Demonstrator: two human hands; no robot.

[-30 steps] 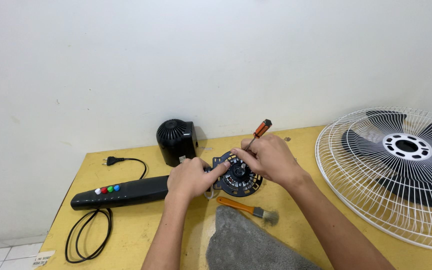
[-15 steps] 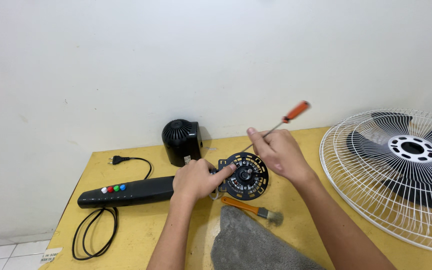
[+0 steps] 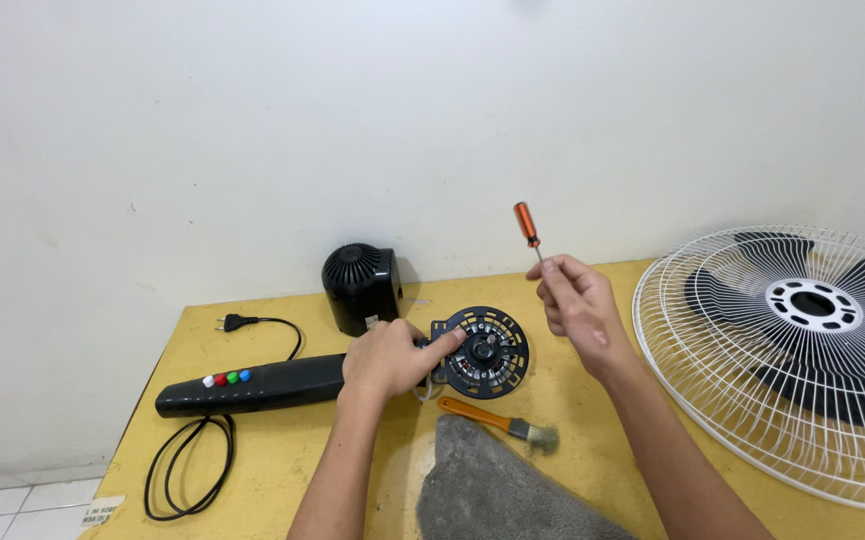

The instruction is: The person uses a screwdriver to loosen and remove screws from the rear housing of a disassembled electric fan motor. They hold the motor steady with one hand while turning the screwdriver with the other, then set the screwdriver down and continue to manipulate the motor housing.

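My left hand rests on the black round fan motor plate, its index finger stretched toward the hub. The plate joins a black fan stem with white, red, green and blue buttons. Raised above and to the right of the plate, my right hand holds a small screwdriver with an orange handle, shaft pinched in the fingers and handle pointing up.
A black motor cover stands by the wall. An orange-handled brush and a grey cloth lie at the yellow table's front. A white fan grille with black blades lies right. The power cord loops at left.
My right hand lifted the screwdriver off the motor plate and turned it handle-up. My left hand stayed on the plate.
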